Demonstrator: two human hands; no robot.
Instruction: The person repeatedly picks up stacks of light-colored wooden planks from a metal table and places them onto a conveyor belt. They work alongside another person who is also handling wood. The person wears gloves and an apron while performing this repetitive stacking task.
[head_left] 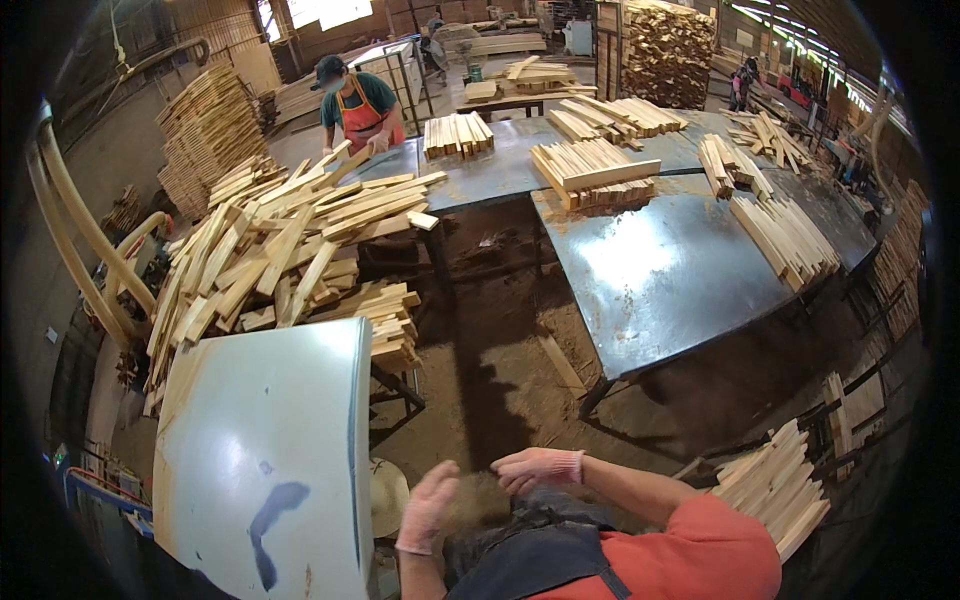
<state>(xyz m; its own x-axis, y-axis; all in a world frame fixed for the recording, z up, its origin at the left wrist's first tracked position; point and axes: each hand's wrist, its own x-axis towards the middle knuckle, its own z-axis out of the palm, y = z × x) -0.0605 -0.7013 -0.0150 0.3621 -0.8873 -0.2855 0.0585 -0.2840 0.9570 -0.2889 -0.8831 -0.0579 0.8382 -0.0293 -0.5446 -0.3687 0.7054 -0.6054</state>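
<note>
My left hand (431, 508), in a pale knit glove, is raised beside the right edge of the light green metal machine top (255, 430). Its fingers are somewhat blurred but look loosely stretched, with nothing seen in them. Opposite it, my right hand (536, 469), gloved with a pink-red cuff, points left above my lap. Those fingers are slightly bent and apart, and I make out nothing held. A small gap separates the two hands. Below them lies my dark apron (540, 560).
A big heap of loose wooden strips (250, 250) lies beyond the machine top. Metal tables (660, 270) ahead carry stacked strips (595, 165). More strips (775, 485) are piled at my right. A co-worker (360, 105) in a red apron stands behind the heap. One board (562, 365) lies on the floor.
</note>
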